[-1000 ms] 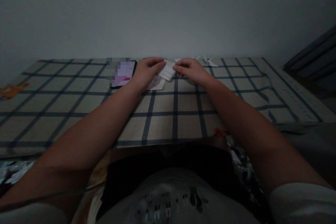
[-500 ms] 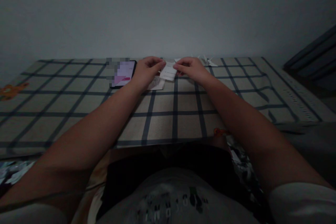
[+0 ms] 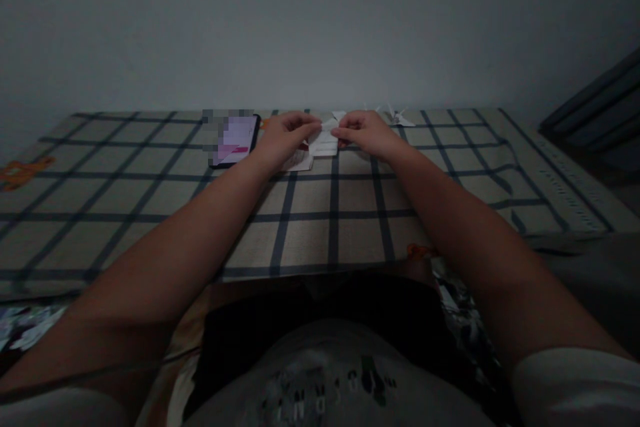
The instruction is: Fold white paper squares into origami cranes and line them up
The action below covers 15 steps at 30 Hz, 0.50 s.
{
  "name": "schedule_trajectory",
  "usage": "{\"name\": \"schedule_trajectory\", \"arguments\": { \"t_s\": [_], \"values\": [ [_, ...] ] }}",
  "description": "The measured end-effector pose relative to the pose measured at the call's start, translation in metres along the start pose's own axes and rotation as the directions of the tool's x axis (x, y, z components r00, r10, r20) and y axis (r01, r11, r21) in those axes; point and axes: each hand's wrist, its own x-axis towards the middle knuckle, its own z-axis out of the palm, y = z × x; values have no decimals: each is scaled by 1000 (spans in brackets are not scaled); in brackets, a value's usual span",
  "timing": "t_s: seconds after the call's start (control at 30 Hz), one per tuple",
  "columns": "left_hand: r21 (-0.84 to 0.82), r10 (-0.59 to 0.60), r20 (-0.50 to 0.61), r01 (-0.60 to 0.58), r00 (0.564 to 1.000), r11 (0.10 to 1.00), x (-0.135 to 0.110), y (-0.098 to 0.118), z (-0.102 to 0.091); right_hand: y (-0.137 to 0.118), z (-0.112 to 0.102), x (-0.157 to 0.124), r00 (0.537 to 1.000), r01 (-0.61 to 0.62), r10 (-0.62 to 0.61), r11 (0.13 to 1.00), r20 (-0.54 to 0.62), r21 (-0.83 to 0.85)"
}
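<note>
Both hands meet at the far middle of the checked tablecloth (image 3: 310, 213). My left hand (image 3: 285, 137) pinches the left edge of a small folded white paper (image 3: 325, 142). My right hand (image 3: 365, 133) pinches its right edge, fingers curled. The paper is held low, just above the cloth. Under my left hand lies another printed slip of paper (image 3: 299, 161), flat on the cloth.
A phone (image 3: 234, 140) with a lit pink screen lies left of my left hand. Small white folded paper figures (image 3: 397, 117) stand by the wall behind my right hand. An orange patch (image 3: 20, 172) marks the cloth's far left. A dark frame (image 3: 595, 113) stands at right.
The folded paper has come down from a tilted, raised position to lie flatter and lower between my fingertips. Both hands stayed nearly in place.
</note>
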Motion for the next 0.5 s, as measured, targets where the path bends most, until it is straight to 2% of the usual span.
{"name": "schedule_trajectory", "arguments": {
  "t_s": [0.1,0.27,0.4,0.5],
  "values": [
    [-1,43,5,-43,999,999,0,-3,-1,-2,1,0,1000,-18,18,999,4,30],
    [-76,19,-64,-24,998,997,3,-6,-2,-5,5,-1,998,-68,68,991,-2,113],
    [-54,8,-68,-12,998,998,3,-3,-1,-2,4,-1,1000,-9,9,1000,4,19],
    [8,32,-42,-31,999,999,3,-4,-1,2,0,-1,998,32,-29,997,52,-71]
  ]
}}
